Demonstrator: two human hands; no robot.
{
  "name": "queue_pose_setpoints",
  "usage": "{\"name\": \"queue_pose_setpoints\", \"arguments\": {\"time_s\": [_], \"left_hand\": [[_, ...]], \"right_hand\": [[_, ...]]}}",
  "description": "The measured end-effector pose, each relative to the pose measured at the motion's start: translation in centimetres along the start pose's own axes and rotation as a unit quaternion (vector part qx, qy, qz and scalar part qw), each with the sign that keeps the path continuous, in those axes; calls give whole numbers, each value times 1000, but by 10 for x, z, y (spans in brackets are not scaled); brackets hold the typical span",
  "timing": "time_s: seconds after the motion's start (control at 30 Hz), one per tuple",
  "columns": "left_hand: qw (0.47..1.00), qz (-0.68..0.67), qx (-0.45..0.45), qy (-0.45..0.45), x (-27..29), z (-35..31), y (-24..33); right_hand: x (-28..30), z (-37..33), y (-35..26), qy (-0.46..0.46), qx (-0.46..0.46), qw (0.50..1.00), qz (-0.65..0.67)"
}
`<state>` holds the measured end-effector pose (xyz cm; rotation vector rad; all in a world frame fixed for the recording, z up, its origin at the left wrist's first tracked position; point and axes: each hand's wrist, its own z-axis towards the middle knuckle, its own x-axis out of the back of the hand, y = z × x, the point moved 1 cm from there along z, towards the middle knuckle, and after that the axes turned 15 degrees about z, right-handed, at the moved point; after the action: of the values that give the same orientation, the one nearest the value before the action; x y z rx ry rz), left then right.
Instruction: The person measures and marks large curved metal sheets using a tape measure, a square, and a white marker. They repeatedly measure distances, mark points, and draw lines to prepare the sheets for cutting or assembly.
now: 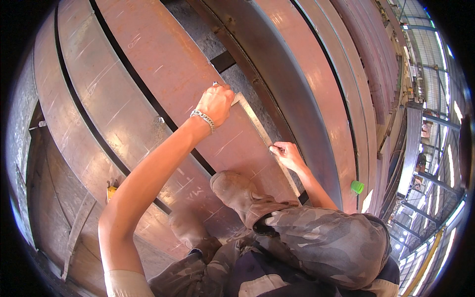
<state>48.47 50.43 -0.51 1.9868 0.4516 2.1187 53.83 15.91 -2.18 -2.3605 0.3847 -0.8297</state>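
My left hand (216, 105), with a chain bracelet on its wrist, is closed low over a long reddish-brown steel plate (225, 148). A small shiny bit shows at the top of its fingers; what they hold is hidden. Beside it lies the corner of an L-shaped steel square (257, 123), whose short leg runs toward this hand. The long leg follows the plate's right edge. Farther down that leg my right hand (288, 154) pinches the square between thumb and fingers. Chalk-like marks show on the plates.
My brown boot (235, 190) rests on the plate below the square. More long steel plates (104, 74) lie side by side, dark gaps between them. A dark steel beam (277, 74) runs along the right. A green cup-like object (357, 187) and a yellow object (112, 191) sit on plates.
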Motion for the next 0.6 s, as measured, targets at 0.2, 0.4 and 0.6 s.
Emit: {"name": "queue_pose_setpoints", "arguments": {"time_s": [0.2,0.4,0.6], "left_hand": [[999,24,10,-41,9,2,1],[998,31,1,-49,8,-17,-13],[995,25,29,-92,20,-58,-25]], "right_hand": [[-1,0,-1,3,-13,1000,1],[-1,-1,-5,9,-14,1000,0],[-2,-2,-7,19,4,1000,-4]]}}
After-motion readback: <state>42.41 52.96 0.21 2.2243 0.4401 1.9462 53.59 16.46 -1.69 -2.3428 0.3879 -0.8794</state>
